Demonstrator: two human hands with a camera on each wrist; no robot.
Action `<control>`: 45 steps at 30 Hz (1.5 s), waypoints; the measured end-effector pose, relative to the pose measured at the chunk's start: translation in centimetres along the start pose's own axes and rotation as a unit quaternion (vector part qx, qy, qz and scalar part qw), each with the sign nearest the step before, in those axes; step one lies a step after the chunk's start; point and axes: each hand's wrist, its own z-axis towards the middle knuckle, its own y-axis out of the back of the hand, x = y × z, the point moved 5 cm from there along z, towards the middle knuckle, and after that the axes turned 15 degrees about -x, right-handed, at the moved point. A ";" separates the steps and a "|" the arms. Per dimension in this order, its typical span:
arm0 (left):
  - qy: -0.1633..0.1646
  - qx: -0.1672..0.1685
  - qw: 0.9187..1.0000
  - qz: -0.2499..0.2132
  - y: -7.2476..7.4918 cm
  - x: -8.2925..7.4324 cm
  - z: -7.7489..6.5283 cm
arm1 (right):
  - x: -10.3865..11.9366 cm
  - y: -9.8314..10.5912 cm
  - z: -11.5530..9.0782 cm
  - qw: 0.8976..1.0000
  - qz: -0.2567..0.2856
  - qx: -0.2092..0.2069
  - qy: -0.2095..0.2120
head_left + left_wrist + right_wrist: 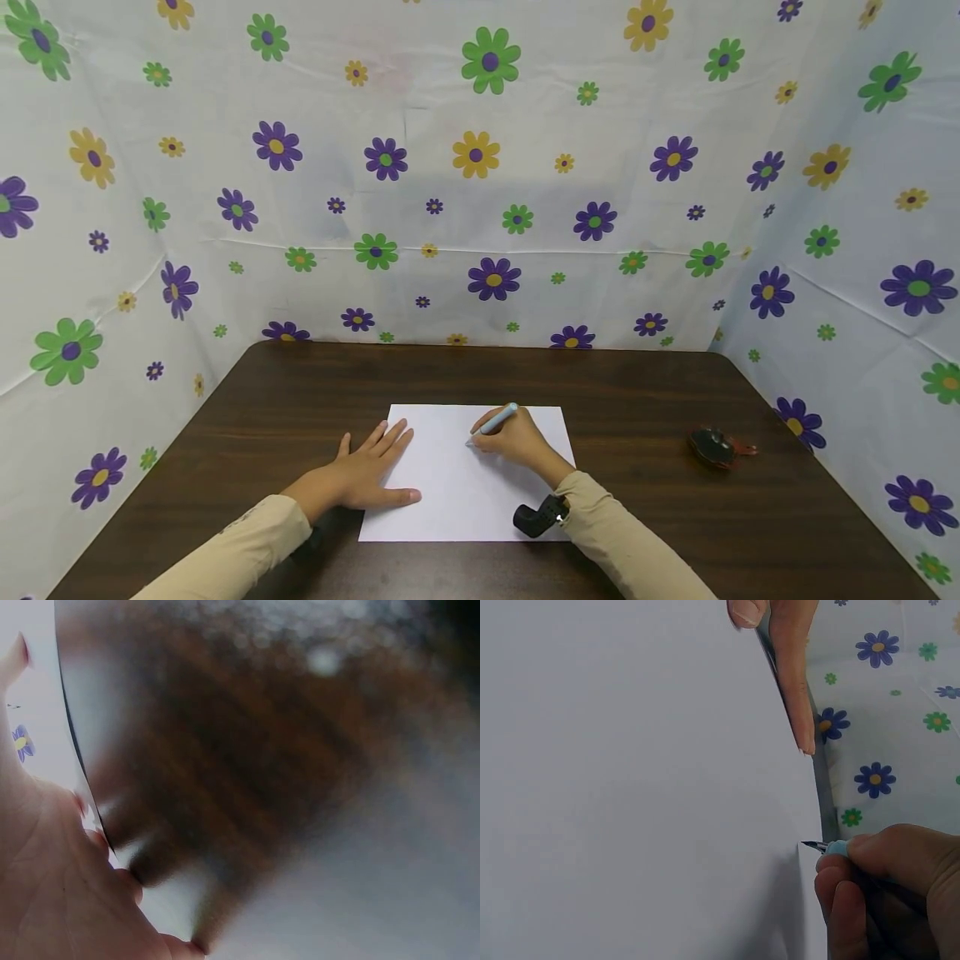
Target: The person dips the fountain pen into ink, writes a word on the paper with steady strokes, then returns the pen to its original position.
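Note:
A white sheet of paper [442,521] lies on the dark wooden table. My right hand [517,437] pinches a light blue pen [497,419] between thumb and fingers, its tip down at the upper middle of the sheet. In the right wrist view the pen's dark pointed tip [811,844] shows at the paper's surface. My left hand [363,477] rests with fingers spread over the sheet's left edge, thumb on the paper. The left wrist view shows the palm [52,877] close up, with the rest blurred.
A small glossy black oval object with red parts [716,448] sits on the table [637,392] to the right. A black wrist device [536,518] on my right arm overlaps the sheet's lower right corner. Flower-printed white cloth [442,108] encloses the table's back and sides.

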 end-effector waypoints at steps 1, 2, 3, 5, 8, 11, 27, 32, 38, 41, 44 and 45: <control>0.000 0.001 1.000 -0.001 0.0 0.0 0.0 | 0.0 -0.1 0.0 1.000 -0.002 0.000 0.001; 0.000 0.001 1.000 -0.002 0.0 0.0 0.0 | 0.0 -0.1 0.0 1.000 -0.003 0.000 0.003; -0.001 0.004 1.000 -0.001 -0.1 0.0 0.0 | 0.1 -0.1 0.0 1.000 -0.003 0.000 0.002; -0.001 0.004 1.000 -0.002 -0.1 0.0 0.0 | 0.2 -0.2 -0.1 1.000 -0.007 0.002 0.005; 0.000 0.002 1.000 0.001 -0.4 0.1 0.0 | 0.4 -0.3 -0.1 1.000 -0.018 0.007 0.005; 0.001 -0.007 1.000 0.000 -0.6 0.4 0.0 | 0.6 -0.4 0.0 0.999 -0.030 0.014 0.007; 0.004 -0.005 1.000 0.018 -1.5 1.2 0.3 | 0.7 -0.3 0.3 0.998 -0.053 0.013 0.009; 0.001 -0.009 1.000 0.013 -1.4 1.0 0.3 | 0.7 -0.2 0.2 0.999 -0.051 0.011 0.008; 0.000 0.004 1.000 0.002 -1.1 0.7 0.4 | 0.7 0.2 0.2 0.999 -0.049 0.004 0.017; 0.004 0.003 1.000 0.014 -1.4 1.0 0.5 | 0.5 0.4 0.2 0.999 -0.051 0.001 0.019; 0.006 -0.003 1.000 0.023 -1.8 1.4 0.5 | 0.3 0.5 0.1 0.998 -0.053 0.000 0.013; 0.006 -0.005 1.000 0.022 -1.9 1.5 0.6 | 0.2 0.6 0.1 0.998 -0.055 -0.001 0.010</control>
